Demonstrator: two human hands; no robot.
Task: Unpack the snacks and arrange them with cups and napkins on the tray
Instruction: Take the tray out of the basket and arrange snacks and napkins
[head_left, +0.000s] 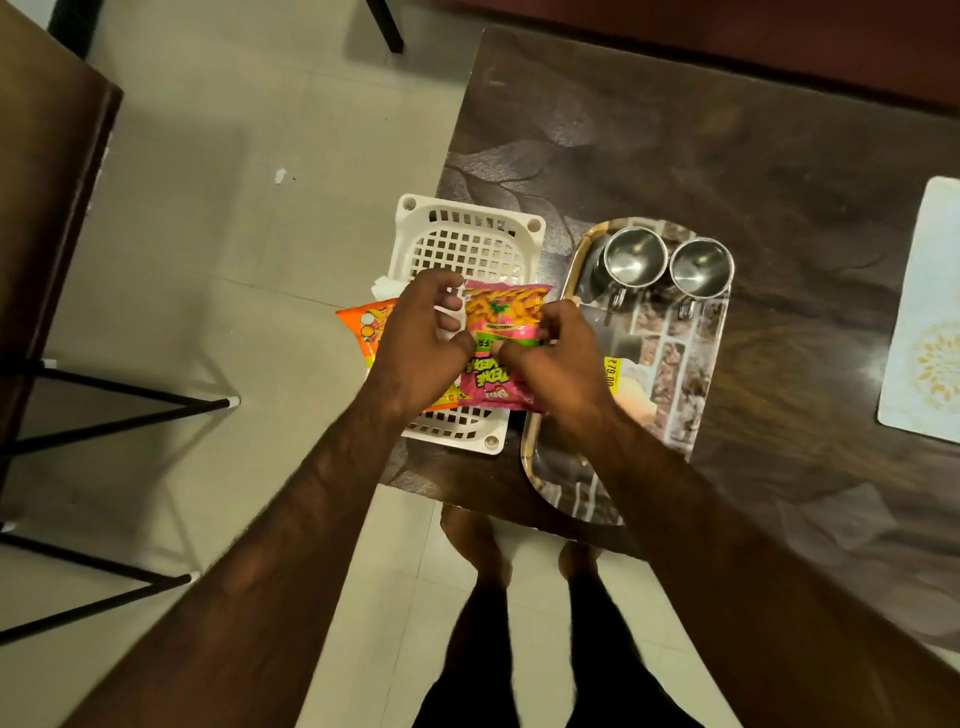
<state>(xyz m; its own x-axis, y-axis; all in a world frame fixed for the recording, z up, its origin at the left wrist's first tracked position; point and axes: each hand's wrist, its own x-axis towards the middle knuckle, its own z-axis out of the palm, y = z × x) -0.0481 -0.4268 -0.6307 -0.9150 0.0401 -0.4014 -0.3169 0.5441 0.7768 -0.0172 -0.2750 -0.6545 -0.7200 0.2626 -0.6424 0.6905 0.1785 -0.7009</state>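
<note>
Head: tray (670, 374) on dark table (675, 156), tiled floor (234, 218)

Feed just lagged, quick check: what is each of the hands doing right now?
Left hand: pinches the pink packet at its left edge.
Right hand: pinches the same packet at its right edge.
</note>
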